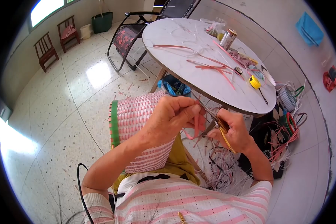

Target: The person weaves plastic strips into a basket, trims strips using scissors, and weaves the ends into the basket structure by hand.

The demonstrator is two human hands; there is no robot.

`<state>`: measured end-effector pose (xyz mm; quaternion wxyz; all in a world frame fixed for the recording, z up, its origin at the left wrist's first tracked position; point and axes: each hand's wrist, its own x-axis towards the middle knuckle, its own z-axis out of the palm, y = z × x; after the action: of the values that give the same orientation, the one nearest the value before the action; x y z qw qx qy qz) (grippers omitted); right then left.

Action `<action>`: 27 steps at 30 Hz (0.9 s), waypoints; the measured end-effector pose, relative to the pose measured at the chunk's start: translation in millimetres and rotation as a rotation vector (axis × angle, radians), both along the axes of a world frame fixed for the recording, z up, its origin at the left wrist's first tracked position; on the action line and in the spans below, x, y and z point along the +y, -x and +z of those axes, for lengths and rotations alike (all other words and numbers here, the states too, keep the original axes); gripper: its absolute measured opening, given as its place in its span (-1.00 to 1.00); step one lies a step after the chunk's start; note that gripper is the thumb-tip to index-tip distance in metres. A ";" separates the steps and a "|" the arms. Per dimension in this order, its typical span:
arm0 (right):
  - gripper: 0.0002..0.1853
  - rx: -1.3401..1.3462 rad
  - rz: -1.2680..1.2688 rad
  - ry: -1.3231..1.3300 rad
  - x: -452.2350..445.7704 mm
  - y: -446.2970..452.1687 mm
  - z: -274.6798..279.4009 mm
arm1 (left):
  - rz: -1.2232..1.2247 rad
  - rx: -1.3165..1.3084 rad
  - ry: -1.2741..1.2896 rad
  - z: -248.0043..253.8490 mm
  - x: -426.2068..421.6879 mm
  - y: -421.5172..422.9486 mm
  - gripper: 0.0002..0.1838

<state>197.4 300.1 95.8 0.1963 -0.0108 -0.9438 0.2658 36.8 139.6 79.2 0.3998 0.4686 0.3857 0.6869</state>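
A pink and white woven basket (pixel 138 115) with a green band lies on its side across the lap. Over its right end my left hand (pixel 175 115) pinches a pink strip (pixel 196 125), whose end hangs below the fingers. My right hand (pixel 233 130) is closed round the yellow handles of a pair of scissors (pixel 224 137). The scissor blades point up and left, close to the strip and my left fingertips. Whether the blades touch the strip cannot be made out.
A round white table (pixel 171 61) ahead holds red strips (pixel 212 68), a yellow tape measure (pixel 254 82) and a can (pixel 228 39). A blue-lined bin (pixel 171 86) stands beneath its edge. Loose strands (pixel 227 168) lie at the lower right. A folding chair (pixel 127 39) stands behind.
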 end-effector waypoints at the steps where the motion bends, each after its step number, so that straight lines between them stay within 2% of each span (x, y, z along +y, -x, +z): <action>1: -0.40 0.000 0.000 0.000 0.2 -0.3 -0.8 | -0.010 0.001 -0.004 0.0 0.1 -0.1 -0.73; 4: -0.41 0.023 -0.051 0.089 4.3 0.5 -4.9 | -0.008 0.026 0.042 0.3 1.0 1.1 -0.74; 5: -0.40 0.040 -0.160 0.055 10.9 4.2 -3.1 | -0.008 0.025 0.043 -0.2 1.7 3.1 -0.74; 7: -0.40 0.042 -0.370 -0.013 39.8 13.6 -5.6 | 0.211 0.247 0.010 -3.1 0.7 7.7 -0.71; 8: -0.40 0.028 -0.470 -0.051 66.3 19.2 -10.8 | 0.206 0.247 0.011 -1.5 -4.0 9.1 -0.71; 10: -0.38 -0.014 -0.628 -0.168 108.7 23.7 -13.5 | 0.514 0.619 0.213 6.3 -19.9 15.5 -0.65; 11: -0.38 -0.010 -0.624 -0.168 132.1 23.2 -18.7 | 0.518 0.622 0.212 9.7 -29.3 19.2 -0.65; 13: -0.41 -0.063 -0.637 -0.208 176.4 21.3 -31.3 | 0.681 0.858 0.336 12.0 -50.2 25.0 -0.58; 14: -0.41 -0.064 -0.636 -0.204 190.3 21.0 -36.5 | 0.679 0.859 0.341 9.1 -59.1 27.6 -0.58; 16: -0.48 -0.079 -0.626 -0.136 211.7 19.9 -45.8 | 0.790 0.787 0.559 0.5 -77.2 31.7 -0.51; 17: -0.57 -0.105 -0.598 -0.114 220.6 19.5 -50.7 | 0.782 0.789 0.568 -7.3 -86.5 34.2 -0.51; 18: -0.57 -0.111 -0.601 -0.105 221.2 21.1 -52.9 | 0.862 0.827 0.571 -18.2 -95.2 37.2 -0.44; 20: -0.63 -0.104 -0.598 -0.221 215.9 24.2 -53.8 | 0.937 0.867 0.577 -41.5 -108.6 42.7 -0.37; 21: -0.72 -0.060 -0.560 -0.268 210.2 25.6 -54.6 | 1.032 0.857 0.519 -54.3 -113.9 45.2 -0.29; 22: -0.72 -0.065 -0.558 -0.263 207.0 26.5 -55.8 | 1.129 0.845 0.458 -63.0 -117.3 45.2 -0.22; 23: -0.75 0.101 -0.498 -0.554 203.8 28.1 -56.7 | 1.131 0.844 0.465 -67.5 -118.2 40.1 -0.22; 24: -0.77 0.273 -0.423 -0.841 198.9 30.5 -56.8 | 1.120 0.566 0.409 -70.7 -117.4 33.4 -0.22; 25: -0.77 0.272 -0.413 -0.838 181.4 32.3 -54.8 | 1.097 0.289 0.349 -72.7 -118.3 29.2 -0.22; 27: -0.81 -0.034 -0.417 -0.015 128.7 31.9 -53.0 | 1.072 0.216 0.384 -75.2 -125.3 27.0 -0.29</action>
<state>165.5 428.8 42.8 0.2314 -0.2090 -0.9262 0.2121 9.7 14.3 4.0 0.0321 0.1941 0.7255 0.6595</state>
